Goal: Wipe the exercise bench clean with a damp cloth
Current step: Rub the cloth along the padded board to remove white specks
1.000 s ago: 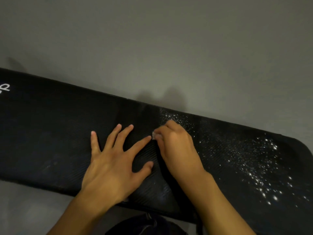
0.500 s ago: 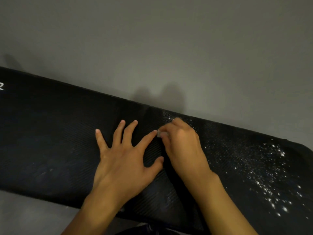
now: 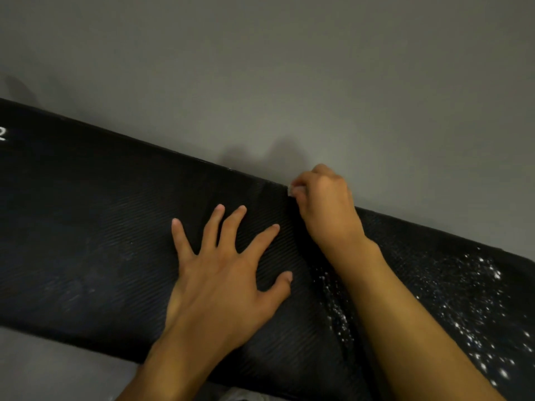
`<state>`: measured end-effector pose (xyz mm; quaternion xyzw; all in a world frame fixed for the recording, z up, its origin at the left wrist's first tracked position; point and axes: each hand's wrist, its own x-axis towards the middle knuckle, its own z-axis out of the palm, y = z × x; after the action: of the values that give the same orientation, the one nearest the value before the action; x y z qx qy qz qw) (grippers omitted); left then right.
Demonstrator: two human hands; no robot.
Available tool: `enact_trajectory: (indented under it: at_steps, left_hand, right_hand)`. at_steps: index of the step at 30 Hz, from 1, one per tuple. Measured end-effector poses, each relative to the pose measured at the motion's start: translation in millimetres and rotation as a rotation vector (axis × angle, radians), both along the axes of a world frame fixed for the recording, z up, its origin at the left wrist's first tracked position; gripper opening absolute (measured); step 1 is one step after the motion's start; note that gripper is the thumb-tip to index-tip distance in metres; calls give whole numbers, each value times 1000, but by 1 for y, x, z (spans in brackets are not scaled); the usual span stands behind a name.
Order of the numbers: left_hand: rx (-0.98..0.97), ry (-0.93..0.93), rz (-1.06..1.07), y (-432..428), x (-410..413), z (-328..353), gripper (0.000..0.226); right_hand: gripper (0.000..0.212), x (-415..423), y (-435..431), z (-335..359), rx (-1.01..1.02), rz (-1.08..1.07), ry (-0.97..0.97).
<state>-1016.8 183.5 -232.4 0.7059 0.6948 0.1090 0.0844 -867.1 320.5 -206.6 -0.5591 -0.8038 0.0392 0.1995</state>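
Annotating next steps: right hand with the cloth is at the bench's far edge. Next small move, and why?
Likely pull the right hand, pinching the small pale cloth, back toward the near edge, slightly rightward: white specks cover the bench right of it, while the left hand lies flat on the darker, speck-free part.

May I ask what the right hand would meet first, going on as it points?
Likely nothing: the right hand points off the far edge of the bench; only grey surface lies beyond, depth unclear.
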Motion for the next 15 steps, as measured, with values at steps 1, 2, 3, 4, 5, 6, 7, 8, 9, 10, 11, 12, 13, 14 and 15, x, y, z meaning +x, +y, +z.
enact_trajectory:
  at_steps: [1,2,3,4,5,6,7,8,9,10,11,12,13,14,15]
  left_hand:
    - [2,-5,-1,0,0,0,72]
    - [0,-8,-3,1,-1,1,71]
    - [-1,-9,-5,1,-1,2,69]
    - [-1,-10,-4,1,-1,2,66]
    - [2,-14,-4,1,-2,2,63]
    - [4,-20,-5,1,-2,2,60]
    - [5,-24,-6,0,-3,2,58]
    - [6,-27,-8,1,-3,2,57]
    - [6,-28,-10,1,-3,2,56]
    - [6,-33,-9,1,-3,2,56]
    - [4,-40,-7,1,-3,2,56]
    - [3,-45,-7,1,-3,3,57]
    - [2,-48,-7,2,-3,3,58]
    - [5,-52,-9,2,-3,3,59]
    - [9,-59,-9,2,-4,3,59]
  right_hand:
    - [14,-1,2,0,-8,-3,1]
    - [14,-1,-3,1,-19,0,-1]
    - [14,1,-12,3,-28,12,-5]
    - [13,3,-26,5,-33,32,-6]
    - [13,6,-44,6,-37,59,-2]
    - [13,9,-63,7,-47,87,10]
    - [13,13,-83,7,-65,111,31]
    - [13,17,-102,6,-81,130,58]
    - [12,20,-120,4,-91,143,86]
    - [14,23,-137,3,-91,150,107]
    - [16,25,-150,2,-80,157,124]
    - [18,28,-163,0,-59,163,135]
    - [17,31,-173,-1,-41,175,140]
    - [16,33,-183,-1,-26,188,139]
    - [15,36,-191,-2,-8,196,142]
